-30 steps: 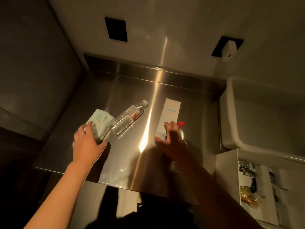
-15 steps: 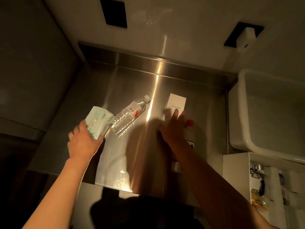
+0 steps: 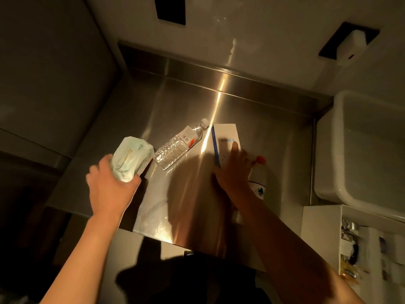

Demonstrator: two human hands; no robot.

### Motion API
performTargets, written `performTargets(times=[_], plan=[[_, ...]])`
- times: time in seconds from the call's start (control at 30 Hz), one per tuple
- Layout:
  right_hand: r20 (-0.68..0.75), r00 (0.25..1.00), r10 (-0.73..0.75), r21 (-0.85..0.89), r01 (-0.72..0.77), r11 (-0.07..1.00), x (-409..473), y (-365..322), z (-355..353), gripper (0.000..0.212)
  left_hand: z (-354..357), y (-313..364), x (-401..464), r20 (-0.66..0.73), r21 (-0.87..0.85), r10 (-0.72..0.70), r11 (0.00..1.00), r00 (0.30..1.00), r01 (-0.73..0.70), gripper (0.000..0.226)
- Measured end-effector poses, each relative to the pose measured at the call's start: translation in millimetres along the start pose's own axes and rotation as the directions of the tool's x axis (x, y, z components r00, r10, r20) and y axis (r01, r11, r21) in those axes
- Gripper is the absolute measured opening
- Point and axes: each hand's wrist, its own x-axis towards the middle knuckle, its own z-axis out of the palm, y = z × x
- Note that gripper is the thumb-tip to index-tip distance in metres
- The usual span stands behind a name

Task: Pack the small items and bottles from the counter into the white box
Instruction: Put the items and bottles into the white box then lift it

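Note:
My left hand (image 3: 110, 189) grips a pale green tissue pack (image 3: 129, 157) and holds it lifted above the left part of the steel counter (image 3: 274, 145). A clear water bottle (image 3: 180, 144) lies on its side just right of the pack. My right hand (image 3: 233, 172) is closed around a tall white carton with a blue edge (image 3: 223, 137), tilting it up off the counter. A small red-capped bottle (image 3: 258, 175) lies right of that hand, partly hidden by it. The white box (image 3: 317, 224) stands at the lower right, holding several small items.
A large white tub (image 3: 341, 154) sits to the right of the counter, above the white box. A steel backsplash (image 3: 219, 71) runs along the back. A white device (image 3: 355, 43) hangs on the wall at the upper right. A dark cabinet fills the left side.
My left hand has closed on the tissue pack and raised it off the counter. My right hand has taken hold of the white carton and tipped its left edge up.

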Motion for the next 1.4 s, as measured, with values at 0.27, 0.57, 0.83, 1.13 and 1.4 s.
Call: performTargets(times=[0.27, 0.57, 0.83, 1.13, 1.4], plan=[[-0.101, 0.991, -0.089, 0.096, 0.099, 0.99, -36, 9, -21, 0.088, -13, 26, -63, -0.067, -0.134, 0.144, 0.979, 0.987, -0.152, 0.084], [-0.139, 0.989, -0.043, 0.183, 0.068, 0.981, -55, 39, -56, 0.079, -5, 88, -105, -0.021, -0.286, 0.33, 0.903, 0.944, -0.322, 0.07], [-0.294, 0.951, -0.091, 0.162, 0.144, 0.976, -72, 69, -71, 0.071, 21, 118, -134, 0.037, -0.401, 0.463, 0.818, 0.885, -0.412, 0.059], [-0.338, 0.937, -0.085, 0.212, 0.164, 0.963, -89, 98, -109, 0.074, 20, 164, -143, -0.006, -0.417, 0.579, 0.74, 0.815, -0.528, 0.061], [-0.393, 0.916, -0.084, 0.295, 0.212, 0.932, -112, 148, -163, 0.074, 22, 226, -171, -0.08, -0.459, 0.681, 0.623, 0.728, -0.634, 0.054]])
